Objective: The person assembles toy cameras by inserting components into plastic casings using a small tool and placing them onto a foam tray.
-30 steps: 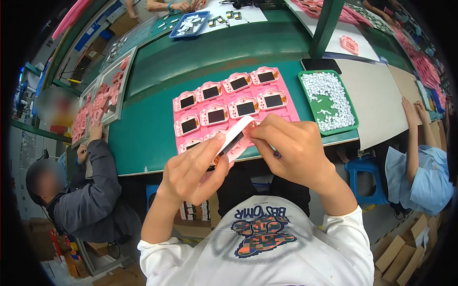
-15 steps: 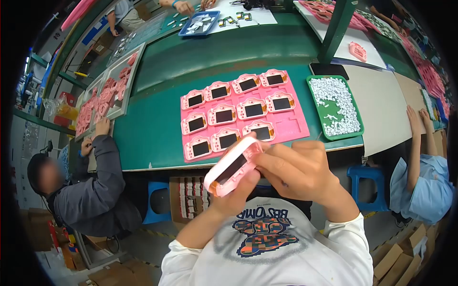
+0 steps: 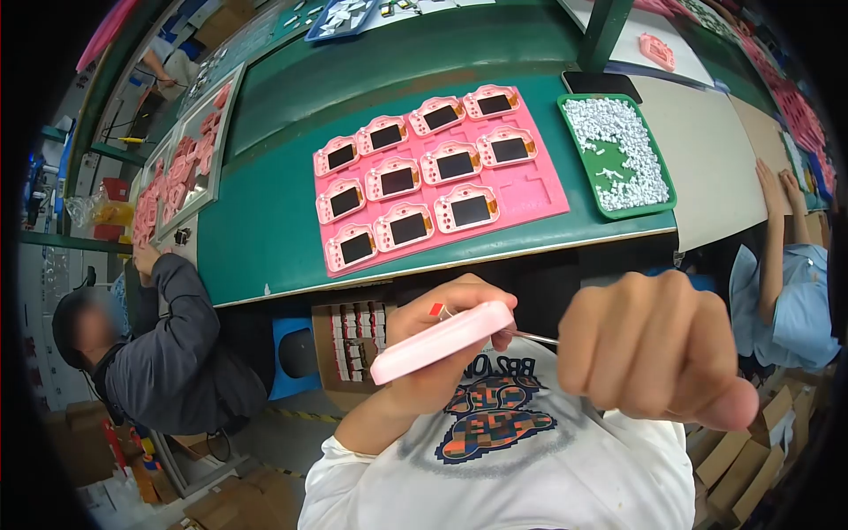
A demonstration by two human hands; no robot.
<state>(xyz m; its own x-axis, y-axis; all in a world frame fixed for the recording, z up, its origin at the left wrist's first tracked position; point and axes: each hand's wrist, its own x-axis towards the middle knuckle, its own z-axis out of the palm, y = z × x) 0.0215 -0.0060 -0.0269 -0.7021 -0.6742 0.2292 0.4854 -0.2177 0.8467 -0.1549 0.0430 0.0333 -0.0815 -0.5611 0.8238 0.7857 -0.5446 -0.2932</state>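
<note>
My left hand (image 3: 420,380) is wrapped round a pink shell (image 3: 444,343), held tilted in front of my shirt, with its outer side toward the camera. A small red tab (image 3: 436,309) and a thin wire stick out at its upper edge. My right hand (image 3: 654,349) is closed on a thin metal tool (image 3: 536,337) whose tip is at the shell's right end. The handle is hidden in my fist. Beyond my hands, a pink tray (image 3: 534,193) bears rows of pink shells with dark screens, such as one shell (image 3: 466,208) in the front row.
A green tray (image 3: 662,205) of small white parts stands right of the pink tray, near a black flat device (image 3: 602,86). Co-workers sit at the left (image 3: 168,353) and right (image 3: 786,309). A green post (image 3: 606,35) rises behind. A box (image 3: 331,353) stands below the table edge.
The shell has turned so that its inside no longer shows. My right hand has moved right and toward the camera, and the metal tool has come into view.
</note>
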